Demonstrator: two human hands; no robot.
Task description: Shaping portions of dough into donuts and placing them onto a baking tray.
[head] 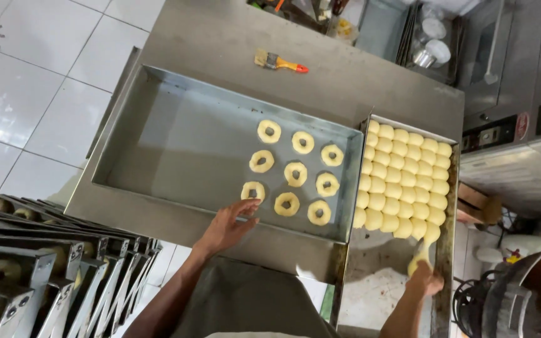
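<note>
My left hand (228,224) rests with fingers spread on the near rim of a large steel baking tray (176,138), touching the nearest ring of dough (253,191). Several ring-shaped dough pieces (295,173) lie in rows in the tray's right part. My right hand (425,278) grips a stretched piece of pale dough (422,256) at the near end of a narrower tray (444,263) packed with several round dough balls (402,178).
Both trays sit on a steel worktable (220,37). A pastry brush with an orange handle (280,62) lies at the table's far side. A rack of trays with dough (39,263) stands at lower left. A dark mixer bowl (533,294) is at lower right.
</note>
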